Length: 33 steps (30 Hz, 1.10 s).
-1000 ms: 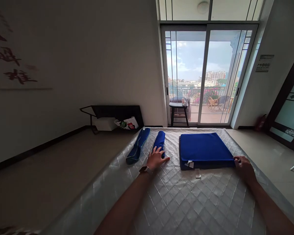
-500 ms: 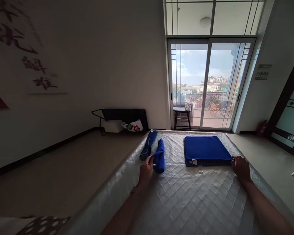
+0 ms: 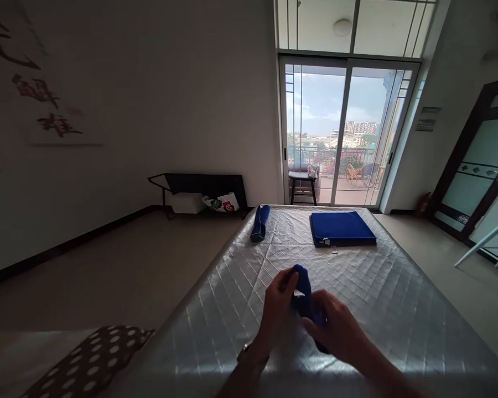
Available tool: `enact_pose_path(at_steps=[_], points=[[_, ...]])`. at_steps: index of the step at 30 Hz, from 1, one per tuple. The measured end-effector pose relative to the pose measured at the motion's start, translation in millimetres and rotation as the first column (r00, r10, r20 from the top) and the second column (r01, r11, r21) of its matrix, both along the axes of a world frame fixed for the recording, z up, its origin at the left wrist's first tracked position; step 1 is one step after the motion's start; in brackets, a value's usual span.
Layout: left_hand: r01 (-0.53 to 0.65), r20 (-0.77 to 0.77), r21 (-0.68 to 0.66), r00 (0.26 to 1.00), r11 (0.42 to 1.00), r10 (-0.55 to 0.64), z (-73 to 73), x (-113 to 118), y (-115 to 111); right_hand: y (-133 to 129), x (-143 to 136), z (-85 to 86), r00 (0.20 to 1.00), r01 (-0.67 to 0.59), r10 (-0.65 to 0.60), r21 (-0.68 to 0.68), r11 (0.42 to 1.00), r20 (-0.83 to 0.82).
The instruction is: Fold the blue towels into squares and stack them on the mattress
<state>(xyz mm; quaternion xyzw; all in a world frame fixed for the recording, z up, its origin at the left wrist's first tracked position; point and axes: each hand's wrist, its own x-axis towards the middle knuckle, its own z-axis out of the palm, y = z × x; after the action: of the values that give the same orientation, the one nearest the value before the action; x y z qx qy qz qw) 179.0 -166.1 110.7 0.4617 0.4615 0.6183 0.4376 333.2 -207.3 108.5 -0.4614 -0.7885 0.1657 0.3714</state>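
Observation:
Both hands hold a narrow blue cloth piece (image 3: 302, 283) low over the near half of the mattress (image 3: 232, 298). My left hand (image 3: 279, 296) pinches its upper end, where a small white tag shows. My right hand (image 3: 336, 323) is closed round its lower part and hides much of it. Beyond them at the far left lies a rolled blue cloth piece (image 3: 260, 224). On the far right of the mattress rests a flat, folded blue fabric panel (image 3: 342, 228) with a white label at its front edge.
The mattress has a silvery quilted cover. A brown polka-dot fabric (image 3: 95, 354) is at the lower left. Against the wall stands a black frame (image 3: 203, 182) with a white box (image 3: 186, 203). A glass sliding door (image 3: 340, 132) is ahead, with white legs (image 3: 487, 237) at right.
My left hand has brought one blue cloth piece nearer and to the right. My right hand has left the folded panel and now grips the cloth too. The view has shifted slightly.

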Motion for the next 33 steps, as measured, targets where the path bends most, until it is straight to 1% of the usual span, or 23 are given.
enact_pose_path(at_steps=[2,3,5,6,8,10,12,14,15,16,18,19,21,23,24,26,27,28,29,30,31,33], points=[[0.022,0.058,0.011,0.998,1.0,-0.023,0.5,8,-22,-27,-2,1.7,0.986,0.152,-0.158,0.095,0.984,0.062],[0.023,0.074,0.024,0.997,0.999,-0.025,0.4,10,-32,-37,1,1.8,0.972,0.203,-0.219,0.156,0.967,0.09],[0.024,0.064,0.061,0.998,0.998,-0.028,0.1,10,-49,-53,11,1.1,0.94,0.265,-0.312,0.28,0.923,0.14],[0.035,0.024,0.089,0.999,0.995,-0.037,-0.3,10,-57,-60,17,0.8,0.92,0.292,-0.358,0.33,0.898,0.161],[0.09,-0.135,0.181,0.989,0.979,-0.066,-1.8,8,-73,-73,29,0.7,0.871,0.355,-0.45,0.383,0.853,0.195],[0.165,-0.331,0.304,0.942,0.938,-0.058,-4.8,8,-88,-85,37,1.7,0.817,0.428,-0.524,0.354,0.831,0.242],[0.228,-0.483,0.396,0.876,0.889,-0.01,-8.9,10,-102,-94,42,4.1,0.776,0.497,-0.559,0.26,0.828,0.293],[0.253,-0.571,0.44,0.82,0.861,0.051,-12.8,15,-115,-100,44,7.9,0.764,0.55,-0.563,0.138,0.824,0.315],[0.25,-0.6,0.455,0.796,0.855,0.087,-14.2,17,-121,-102,44,10.1,0.773,0.559,-0.552,0.076,0.826,0.311],[0.241,-0.624,0.465,0.772,0.852,0.122,-15.1,18,-126,-104,44,12.3,0.795,0.551,-0.53,0.015,0.834,0.296],[0.218,-0.662,0.473,0.728,0.854,0.18,-15.0,20,-133,-106,42,15.9,0.858,0.492,-0.466,-0.086,0.866,0.218],[0.205,-0.681,0.467,0.704,0.86,0.201,-14.1,21,-137,-106,41,16.9,0.892,0.445,-0.427,-0.117,0.888,0.15],[0.178,-0.722,0.445,0.652,0.878,0.233,-11.3,21,-141,-107,39,16.9,0.94,0.333,-0.339,-0.132,0.934,-0.029],[0.136,-0.74,0.466,0.601,0.875,0.301,-7.6,21,-145,-107,35,14.7,0.946,0.227,-0.248,-0.119,0.967,-0.211],[0.111,-0.738,0.498,0.576,0.86,0.353,-5.6,21,-146,-106,34,13.2,0.937,0.171,-0.199,-0.118,0.978,-0.289],[0.064,-0.699,0.59,0.541,0.805,0.469,-1.5,20,-147,-105,31,9.9,0.902,0.063,-0.112,-0.13,0.989,-0.417],[0.045,-0.669,0.627,0.542,0.778,0.508,0.5,19,-147,-104,30,8.4,0.88,0.016,-0.079,-0.137,0.99,-0.468],[0.037,-0.646,0.645,0.561,0.763,0.518,2.2,19,-147,-103,28,7.3,0.859,-0.023,-0.054,-0.143,0.989,-0.509],[0.042,-0.632,0.639,0.599,0.768,0.493,3.6,18,-147,-103,28,6.3,0.84,-0.052,-0.037,-0.148,0.988,-0.541],[0.059,-0.627,0.607,0.647,0.792,0.433,4.4,17,-147,-103,27,5.7,0.824,-0.072,-0.029,-0.154,0.985,-0.566],[0.086,-0.628,0.554,0.696,0.828,0.348,4.8,16,-148,-103,26,5.2,0.81,-0.087,-0.026,-0.163,0.983,-0.586],[0.14,-0.625,0.414,0.762,0.899,0.169,4.4,15,-149,-104,26,4.7,0.793,-0.121,-0.017,-0.185,0.975,-0.609]])
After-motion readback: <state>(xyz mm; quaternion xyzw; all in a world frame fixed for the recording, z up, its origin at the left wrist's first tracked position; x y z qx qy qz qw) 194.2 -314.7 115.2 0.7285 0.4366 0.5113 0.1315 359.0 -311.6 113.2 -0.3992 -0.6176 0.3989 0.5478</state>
